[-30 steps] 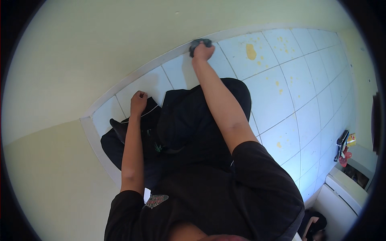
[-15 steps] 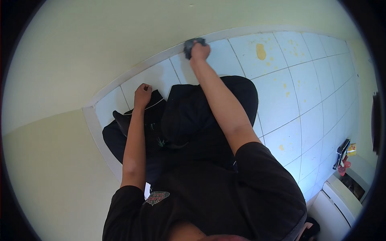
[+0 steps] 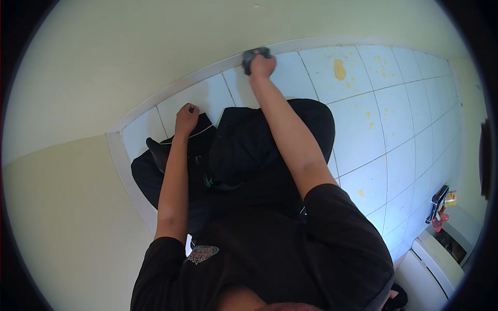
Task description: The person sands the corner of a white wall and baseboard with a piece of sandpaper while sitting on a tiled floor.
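Observation:
My right hand [image 3: 263,64] reaches far out and is closed on a dark grey cloth [image 3: 249,61]. The cloth is pressed against the white baseboard where wall and floor meet. My left hand [image 3: 187,119] rests by my lower leg, over the dark clothing, with its fingers curled in and nothing seen in them. Around the hands lie white floor tiles [image 3: 207,95] with grey joints.
Yellow stains [image 3: 340,70] dot the tiles to the right. A pale wall [image 3: 155,46] runs along the far and left sides. At the far right are a red plastic item [image 3: 440,223], a yellow packet [image 3: 451,198] and a white box-like unit [image 3: 423,277].
My right hand and the cloth have shifted slightly right along the baseboard. The view has moved a little. My left hand stays by my leg.

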Tool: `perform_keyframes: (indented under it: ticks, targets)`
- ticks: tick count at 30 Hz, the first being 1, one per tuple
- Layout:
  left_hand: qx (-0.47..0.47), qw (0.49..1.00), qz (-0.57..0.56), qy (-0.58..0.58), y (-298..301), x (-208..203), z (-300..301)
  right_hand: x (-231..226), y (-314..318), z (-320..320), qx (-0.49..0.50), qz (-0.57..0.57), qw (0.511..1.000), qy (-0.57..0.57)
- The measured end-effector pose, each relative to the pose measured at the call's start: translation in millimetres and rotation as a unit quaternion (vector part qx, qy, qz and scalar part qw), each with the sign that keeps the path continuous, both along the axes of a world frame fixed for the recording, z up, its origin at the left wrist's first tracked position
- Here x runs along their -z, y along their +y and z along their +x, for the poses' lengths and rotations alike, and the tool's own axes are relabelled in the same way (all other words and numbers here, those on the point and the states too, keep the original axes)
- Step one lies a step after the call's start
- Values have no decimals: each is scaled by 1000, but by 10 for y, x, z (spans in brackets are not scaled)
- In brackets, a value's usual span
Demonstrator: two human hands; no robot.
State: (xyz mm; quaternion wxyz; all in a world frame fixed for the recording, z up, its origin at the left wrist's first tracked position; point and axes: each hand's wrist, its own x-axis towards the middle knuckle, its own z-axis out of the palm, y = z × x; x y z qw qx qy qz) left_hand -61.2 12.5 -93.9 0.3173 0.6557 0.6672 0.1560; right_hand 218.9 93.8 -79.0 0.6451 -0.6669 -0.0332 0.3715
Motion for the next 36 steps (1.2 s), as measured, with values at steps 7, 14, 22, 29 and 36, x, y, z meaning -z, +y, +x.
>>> perform_keyframes:
  ticks: [7, 14, 22, 29, 36]
  targets:
    - [10, 1000, 4, -11, 21, -31, 85, -69, -63, 54, 24, -38, 994, -100]
    - [11, 1000, 9, -4, 3, 21, 32, -28, -85, -176, -74, 11, 995, -64]
    - [5, 1000, 0, -11, -9, -12, 54, 6, -133, -113, -93, 65, 993, 28]
    - [8, 1000, -4, -12, -9, 11, 13, 51, -142, -137, -96, 57, 993, 28]
    - [16, 1000, 5, -16, -8, -4, 82, 303, -78, -66, -118, -21, 992, -47]
